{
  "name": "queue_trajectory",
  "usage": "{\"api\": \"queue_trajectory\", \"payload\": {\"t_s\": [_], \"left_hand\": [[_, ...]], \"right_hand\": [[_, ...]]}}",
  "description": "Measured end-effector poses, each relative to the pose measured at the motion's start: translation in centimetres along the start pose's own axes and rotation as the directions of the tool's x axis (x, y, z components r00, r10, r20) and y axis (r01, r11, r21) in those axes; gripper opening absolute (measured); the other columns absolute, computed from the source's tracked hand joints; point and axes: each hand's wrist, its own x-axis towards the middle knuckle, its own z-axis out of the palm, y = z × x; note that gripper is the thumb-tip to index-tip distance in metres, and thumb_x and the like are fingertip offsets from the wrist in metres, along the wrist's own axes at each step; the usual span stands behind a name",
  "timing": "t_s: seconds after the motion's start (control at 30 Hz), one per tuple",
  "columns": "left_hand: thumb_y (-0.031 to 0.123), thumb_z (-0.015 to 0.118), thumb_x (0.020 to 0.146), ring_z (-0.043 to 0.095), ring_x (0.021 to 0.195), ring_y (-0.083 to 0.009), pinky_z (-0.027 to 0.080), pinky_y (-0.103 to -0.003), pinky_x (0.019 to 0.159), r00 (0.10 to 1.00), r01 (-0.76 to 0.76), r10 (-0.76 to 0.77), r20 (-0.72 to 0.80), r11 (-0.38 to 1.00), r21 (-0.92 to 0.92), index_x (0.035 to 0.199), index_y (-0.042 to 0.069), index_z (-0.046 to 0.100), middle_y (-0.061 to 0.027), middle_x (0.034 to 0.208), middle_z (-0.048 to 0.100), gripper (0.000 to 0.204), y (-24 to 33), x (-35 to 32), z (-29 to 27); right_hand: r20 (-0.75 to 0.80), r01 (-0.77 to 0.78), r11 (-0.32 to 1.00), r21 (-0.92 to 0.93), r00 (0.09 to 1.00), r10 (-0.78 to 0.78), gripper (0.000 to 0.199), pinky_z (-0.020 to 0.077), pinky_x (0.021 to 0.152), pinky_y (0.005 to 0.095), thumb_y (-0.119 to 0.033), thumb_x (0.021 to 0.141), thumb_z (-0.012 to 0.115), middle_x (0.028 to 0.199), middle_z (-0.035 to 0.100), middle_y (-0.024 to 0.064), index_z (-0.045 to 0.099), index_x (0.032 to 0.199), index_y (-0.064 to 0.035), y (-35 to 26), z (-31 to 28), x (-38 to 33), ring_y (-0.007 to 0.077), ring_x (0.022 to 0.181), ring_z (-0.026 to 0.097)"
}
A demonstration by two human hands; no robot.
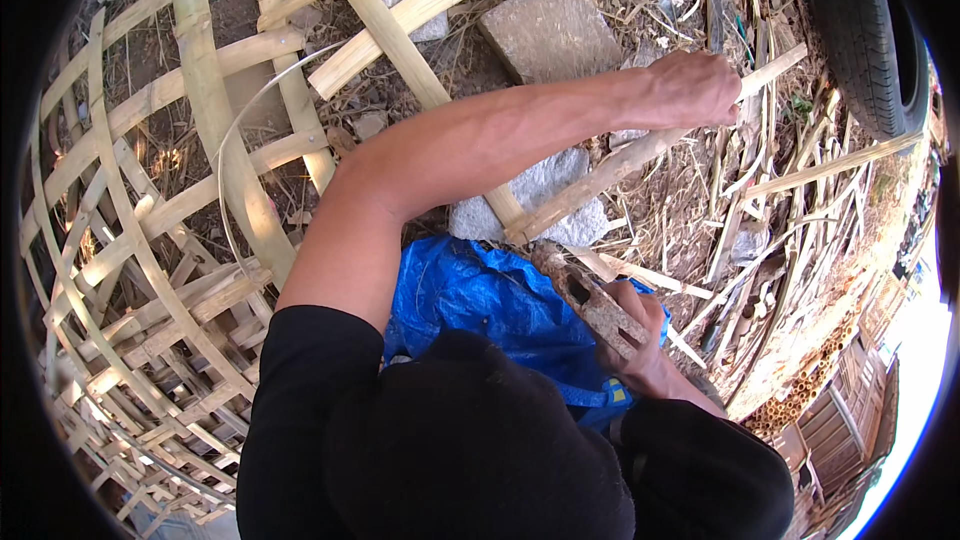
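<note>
My left arm reaches across to the right, and my left hand (698,88) is closed in a fist around a bamboo strip (625,160). The strip slants down from the fist, its lower end meeting another split bamboo slat (375,15) beside a pale stone. My right hand (638,340) is wrapped round a flat, mottled grey-brown tool with long slots (592,302); its exact kind cannot be made out. The tool's far end lies close to the strip's lower end. A crumpled blue plastic sheet (465,295) spreads beneath the tool and my right hand.
Woven bamboo latticework (140,200) fills the left side. A flat brown block (550,30) and a pale stone (575,200) lie ahead. At the far right stands a black tyre (860,35). Loose bamboo slivers (770,230) litter the ground; bundled bamboo tubes (815,380) lie beyond.
</note>
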Motion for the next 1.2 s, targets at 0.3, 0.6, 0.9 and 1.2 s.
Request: {"api": "queue_trajectory", "payload": {"t_s": [0.3,0.6,0.9,1.2], "left_hand": [[0.024,0.064,0.101,0.040,0.042,-0.0096,0.036,-0.025,0.031,1.000,0.020,-0.020,0.006,1.000,-0.006,0.077,-0.004,0.065,-0.0022,0.057,0.050,0.037,0.0,0.1,0.5],[0.026,0.061,0.102,0.030,0.040,-0.0092,0.030,-0.027,0.028,0.999,0.000,-0.002,-0.039,0.999,-0.044,0.060,0.010,0.043,0.0035,0.054,0.035,0.048,-0.5,-0.5,0.5],[0.021,0.055,0.102,0.033,0.041,-0.0077,0.031,-0.026,0.029,1.000,-0.003,0.001,-0.022,0.995,-0.096,0.059,0.009,0.043,0.0028,0.054,0.037,0.047,0.1,0.1,0.0],[0.021,0.060,0.102,0.039,0.039,-0.0103,0.033,-0.026,0.031,0.998,0.045,-0.041,0.041,0.993,-0.111,0.067,-0.002,0.059,0.0011,0.052,0.045,0.042,-0.8,0.4,0.1]], "right_hand": [[0.027,-0.166,0.981,0.103,0.986,0.164,0.021,0.0480,0.054,0.0380,-0.017,0.090,0.071,0.070,0.061,0.0139,0.061,0.097,-0.0001,0.8,0.0,-1.1,0.0333,0.058,0.063],[0.076,0.186,0.982,0.006,0.980,-0.186,0.047,0.0430,0.048,0.0382,-0.047,0.093,0.070,0.068,0.055,0.0101,0.061,0.096,-0.0001,1.5,-0.5,-0.9,0.0279,0.053,0.058],[-0.014,0.178,0.978,-0.110,0.983,-0.181,0.047,0.0422,0.047,0.0387,-0.045,0.093,0.071,0.065,0.053,0.0089,0.061,0.093,0.0011,2.1,0.2,-1.3,0.0279,0.051,0.055],[-0.015,0.066,0.991,-0.112,0.998,-0.068,0.048,0.0441,0.048,0.0403,-0.047,0.096,0.066,0.064,0.054,0.0107,0.060,0.096,0.0008,1.2,0.7,-0.8,0.0283,0.050,0.056]]}}
